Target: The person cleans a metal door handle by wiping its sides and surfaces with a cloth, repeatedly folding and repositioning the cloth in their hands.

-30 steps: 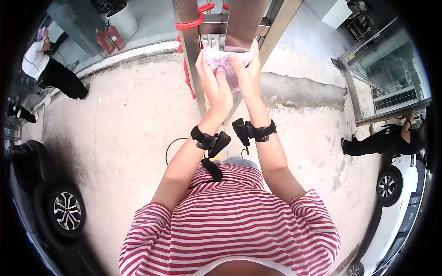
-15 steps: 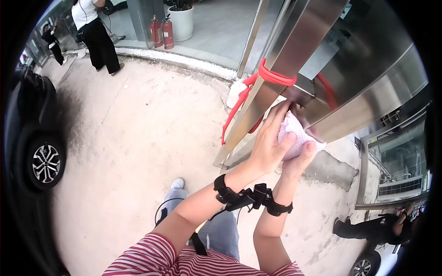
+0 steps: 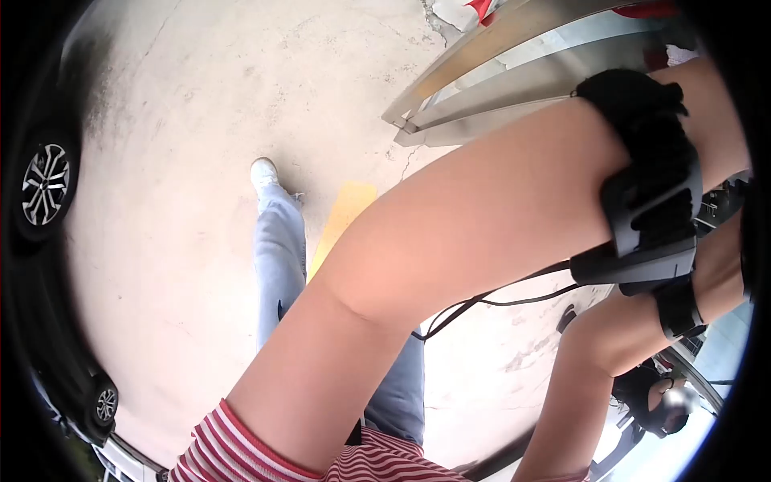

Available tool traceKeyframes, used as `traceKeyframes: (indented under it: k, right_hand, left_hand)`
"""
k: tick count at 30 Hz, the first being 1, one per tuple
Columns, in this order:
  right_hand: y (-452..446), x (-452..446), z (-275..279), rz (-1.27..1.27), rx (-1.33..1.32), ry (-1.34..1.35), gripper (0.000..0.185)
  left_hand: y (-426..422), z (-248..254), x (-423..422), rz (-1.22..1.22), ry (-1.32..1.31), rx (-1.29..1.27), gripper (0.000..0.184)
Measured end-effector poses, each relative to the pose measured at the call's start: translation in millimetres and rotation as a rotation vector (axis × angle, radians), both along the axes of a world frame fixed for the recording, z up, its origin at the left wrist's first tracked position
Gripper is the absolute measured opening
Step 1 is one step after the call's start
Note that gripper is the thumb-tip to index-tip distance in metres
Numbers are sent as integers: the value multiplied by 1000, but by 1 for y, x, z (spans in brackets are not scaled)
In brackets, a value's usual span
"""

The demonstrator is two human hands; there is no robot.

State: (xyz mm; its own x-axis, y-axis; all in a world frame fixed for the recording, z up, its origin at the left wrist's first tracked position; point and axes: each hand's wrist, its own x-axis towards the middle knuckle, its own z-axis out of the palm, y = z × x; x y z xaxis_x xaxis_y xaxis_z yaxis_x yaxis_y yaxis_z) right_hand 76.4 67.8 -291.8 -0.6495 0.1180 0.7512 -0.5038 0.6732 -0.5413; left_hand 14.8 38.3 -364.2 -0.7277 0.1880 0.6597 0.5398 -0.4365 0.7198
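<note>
Both my forearms reach to the right edge, and my hands lie outside the picture. The left forearm (image 3: 482, 217) crosses the middle, with a black strap and device (image 3: 654, 177) at its wrist. Lower right is the other forearm (image 3: 602, 345), with a black wristband (image 3: 679, 309). A small piece of pale pink cloth (image 3: 681, 55) shows above my left wrist; what touches it is hidden. The metal frame (image 3: 474, 56) stands at the upper right, with a red strap (image 3: 480, 10) near the top edge.
A dark car (image 3: 32, 273) stands along the left edge. A person in black (image 3: 642, 398) is at the lower right. A yellow mark (image 3: 341, 217) lies on the pale concrete ground (image 3: 177, 209) beside my leg (image 3: 277, 233). Black cables (image 3: 498, 297) hang below my left forearm.
The view has swung and tilted, so the metal frame sits higher up. My arms now reach right, and my hands and most of the cloth have left the view.
</note>
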Motion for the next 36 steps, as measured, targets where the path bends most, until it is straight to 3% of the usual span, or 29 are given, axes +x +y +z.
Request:
traceKeyframes:
  k: [6,12,17,20,26,27,29,32,33,36]
  right_hand:
    - [16,-21,13,58,-341,104,38]
    - [-5,-22,-122,-577,-285,273,40]
    - [-12,-19,-204,-726,-267,231,43]
    - [-6,-6,-239,-723,-246,186,46]
    - [-2,-6,-292,-707,-133,87,51]
    - [-7,-9,-288,-697,-133,83,53]
    - [-7,-11,-273,-627,-156,132,49]
    - [3,-15,-214,-575,-187,154,52]
    - [6,-16,-186,-572,-204,168,53]
    - [8,-14,-98,-540,-227,223,56]
  left_hand:
    - [-10,-13,1,-151,23,-30,73]
    - [-17,-33,-8,-339,44,-56,68]
    - [-22,-67,-17,-373,77,-121,63]
    - [-23,-124,-15,-309,56,-118,61]
    - [-9,-276,0,47,-46,16,78]
    - [-22,-277,-1,-9,8,-54,85]
    - [-33,-258,1,-163,-54,-142,75]
    - [-60,-189,-1,-276,96,-68,93]
    - [-50,-165,-3,-180,196,22,94]
    - [-35,-77,-23,-187,287,153,81]
